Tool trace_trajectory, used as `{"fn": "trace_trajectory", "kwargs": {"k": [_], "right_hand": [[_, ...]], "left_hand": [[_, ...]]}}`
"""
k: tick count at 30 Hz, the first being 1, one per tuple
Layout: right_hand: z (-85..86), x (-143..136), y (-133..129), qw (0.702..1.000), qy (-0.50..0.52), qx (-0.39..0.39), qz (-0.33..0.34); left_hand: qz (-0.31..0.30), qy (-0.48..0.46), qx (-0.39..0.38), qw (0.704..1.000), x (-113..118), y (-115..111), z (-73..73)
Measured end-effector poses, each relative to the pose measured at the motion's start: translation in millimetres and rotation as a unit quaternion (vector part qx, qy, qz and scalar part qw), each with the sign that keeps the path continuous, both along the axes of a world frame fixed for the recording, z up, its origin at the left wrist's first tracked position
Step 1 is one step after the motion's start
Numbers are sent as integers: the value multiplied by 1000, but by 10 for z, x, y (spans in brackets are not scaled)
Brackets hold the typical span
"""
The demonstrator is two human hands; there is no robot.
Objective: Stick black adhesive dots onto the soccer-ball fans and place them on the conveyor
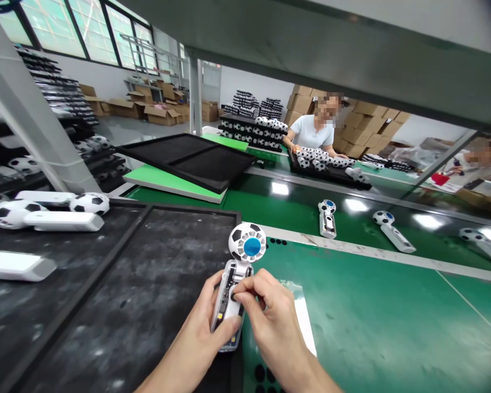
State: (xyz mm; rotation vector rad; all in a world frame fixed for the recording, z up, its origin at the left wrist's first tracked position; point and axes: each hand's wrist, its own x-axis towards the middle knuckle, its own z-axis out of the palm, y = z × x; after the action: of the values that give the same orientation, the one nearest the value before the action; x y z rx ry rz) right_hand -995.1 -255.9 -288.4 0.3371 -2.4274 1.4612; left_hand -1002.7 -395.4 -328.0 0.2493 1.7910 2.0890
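My left hand (207,322) is closed around the white handle of a soccer-ball handheld fan (230,305), held upright over the edge of the black tray. The handle is uncovered, with a circuit board and inner parts showing. Its ball-shaped head (247,242), patterned black and white, carries a blue disc facing me. Over the middle of the handle, the thumb and forefinger of my right hand (270,308) pinch a small black disc, mostly hidden by the fingertips. More black round pads (261,374) lie on the green surface below my right wrist.
At left, a black tray (118,295) bears white fan bodies (63,220). Fans, one here (327,218), lie along the green belt (286,204) beyond a pale rail. A co-worker (315,128) across handles a filled tray. Stacked black trays (188,158) stand behind; a beam hangs overhead.
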Motion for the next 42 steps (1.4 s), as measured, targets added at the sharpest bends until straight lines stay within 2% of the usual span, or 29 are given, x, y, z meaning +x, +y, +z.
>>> {"fn": "trace_trajectory", "kwargs": {"k": [22,27,30,33,38,42], "right_hand": [[-62,21,-34,999,16,30,-8],[-141,56,-22,995,91,25,4],[-197,89,-19,992,127,23,-2],[-260,114,7,988,148,32,22],[-362,145,71,987,151,45,35],[-404,191,16,993,115,22,24]], "left_hand": [[3,17,23,1000,29,9,46],[11,2,41,999,28,18,37],[29,-8,30,999,13,32,37],[52,-16,22,998,2,46,28],[65,-6,25,998,10,56,7],[62,-8,51,997,4,61,53]]}}
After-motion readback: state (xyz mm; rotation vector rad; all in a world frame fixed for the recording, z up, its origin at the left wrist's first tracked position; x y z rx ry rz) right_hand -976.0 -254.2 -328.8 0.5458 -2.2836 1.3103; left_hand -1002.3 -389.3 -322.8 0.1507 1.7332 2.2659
